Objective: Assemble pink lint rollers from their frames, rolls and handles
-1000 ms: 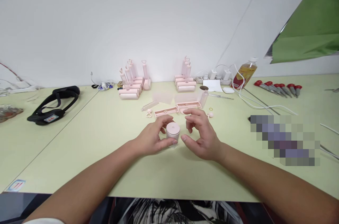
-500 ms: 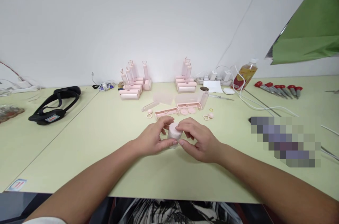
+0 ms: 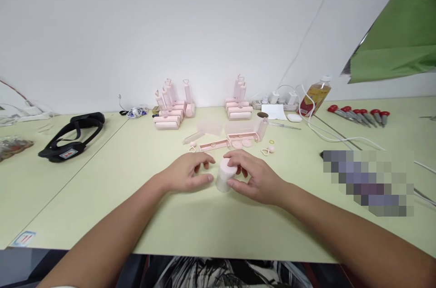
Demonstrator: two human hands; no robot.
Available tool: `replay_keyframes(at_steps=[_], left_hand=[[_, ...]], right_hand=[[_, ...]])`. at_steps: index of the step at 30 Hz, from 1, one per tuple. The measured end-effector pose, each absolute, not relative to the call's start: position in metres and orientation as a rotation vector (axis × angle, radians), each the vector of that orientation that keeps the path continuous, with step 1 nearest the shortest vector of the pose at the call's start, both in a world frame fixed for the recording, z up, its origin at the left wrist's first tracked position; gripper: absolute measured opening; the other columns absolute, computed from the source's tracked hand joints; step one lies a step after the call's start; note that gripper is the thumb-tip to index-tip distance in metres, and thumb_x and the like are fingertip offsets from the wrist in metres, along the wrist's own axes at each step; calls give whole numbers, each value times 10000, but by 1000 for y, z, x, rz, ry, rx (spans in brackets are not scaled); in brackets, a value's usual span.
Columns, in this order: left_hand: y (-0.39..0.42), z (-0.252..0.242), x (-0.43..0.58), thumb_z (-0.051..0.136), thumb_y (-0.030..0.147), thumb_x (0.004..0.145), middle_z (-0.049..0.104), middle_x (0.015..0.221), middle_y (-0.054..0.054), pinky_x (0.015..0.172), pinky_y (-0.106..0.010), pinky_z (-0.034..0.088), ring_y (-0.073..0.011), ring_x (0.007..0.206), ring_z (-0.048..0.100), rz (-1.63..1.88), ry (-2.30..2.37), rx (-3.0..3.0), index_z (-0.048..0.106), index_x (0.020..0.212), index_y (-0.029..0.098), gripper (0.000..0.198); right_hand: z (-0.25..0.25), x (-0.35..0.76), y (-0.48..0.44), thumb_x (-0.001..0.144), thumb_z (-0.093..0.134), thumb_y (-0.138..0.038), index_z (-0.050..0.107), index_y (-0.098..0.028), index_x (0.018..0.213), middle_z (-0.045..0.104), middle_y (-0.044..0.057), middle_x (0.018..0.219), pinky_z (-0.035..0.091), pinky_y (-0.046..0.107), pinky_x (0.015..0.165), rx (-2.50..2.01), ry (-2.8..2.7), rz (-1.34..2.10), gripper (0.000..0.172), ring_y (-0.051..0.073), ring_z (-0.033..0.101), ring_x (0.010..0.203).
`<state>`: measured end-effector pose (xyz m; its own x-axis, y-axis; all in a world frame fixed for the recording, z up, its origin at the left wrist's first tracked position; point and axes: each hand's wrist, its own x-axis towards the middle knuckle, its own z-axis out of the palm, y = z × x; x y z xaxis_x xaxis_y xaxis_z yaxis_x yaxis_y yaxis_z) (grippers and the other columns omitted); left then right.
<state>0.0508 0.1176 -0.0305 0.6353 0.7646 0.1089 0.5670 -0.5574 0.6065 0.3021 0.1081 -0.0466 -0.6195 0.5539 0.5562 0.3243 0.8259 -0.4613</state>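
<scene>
A small translucent cylinder with a pale pink top stands upright on the table in front of me. My right hand grips it from the right, thumb low on its side and fingers at the top. To its left, my left hand is apart from the cylinder, fingers spread and holding nothing. Just beyond the hands lie a long pink tray and a second pink tray. Near them are pink discs, a pink heart-shaped loop and a clear tube.
Groups of pink holders with upright tubes stand by the wall. A black headset sits on the left. To the right are a drink bottle, white cables, red-capped tools and tweezers.
My left hand has let go of the cylinder and moved left. My right hand keeps its hold, and the cylinder stays at nearly the same spot.
</scene>
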Motion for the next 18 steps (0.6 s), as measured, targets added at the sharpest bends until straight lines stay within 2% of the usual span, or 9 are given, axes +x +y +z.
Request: replay_keyframes(at_steps=[3,6,11,14,16,18], left_hand=[[133,-31,33,515,332,838,640,784,1,603,-249,389,-142,652,535,500,1410,2204,660,963,188,239],[147,-36,20,536,346,803,601,693,24,562,-243,358,-146,614,525,576,1711,2076,643,955,195,240],[144,-44,29,506,404,845,533,622,34,543,-237,334,-128,568,469,555,1547,2157,657,882,202,254],[133,-47,45,487,397,870,580,656,20,557,-251,334,-143,588,504,424,1475,2274,665,1069,228,316],[127,-48,53,492,398,870,625,702,5,563,-264,333,-163,610,538,313,1504,2327,599,1234,234,414],[124,-48,58,501,401,863,650,740,-10,566,-271,333,-178,630,559,227,1528,2349,571,1259,218,442]], right_hand=[[-48,303,108,827,646,-261,444,-228,989,609,71,1135,455,258,622,-740,-2307,446,261,109,509,677],[-48,303,107,823,647,-263,420,-235,952,623,43,1089,432,253,609,-811,-2301,477,262,102,497,652],[-49,303,107,805,658,-268,427,-235,912,620,26,1015,430,253,601,-870,-2196,569,257,107,493,654],[-50,303,109,796,670,-292,437,-234,910,605,18,950,439,254,579,-909,-2055,665,266,109,489,635],[-51,303,110,797,673,-305,441,-233,916,589,12,911,443,257,568,-917,-1954,704,270,109,487,621],[-52,304,112,797,675,-310,448,-233,933,576,8,884,445,262,563,-920,-1871,707,276,114,495,623]])
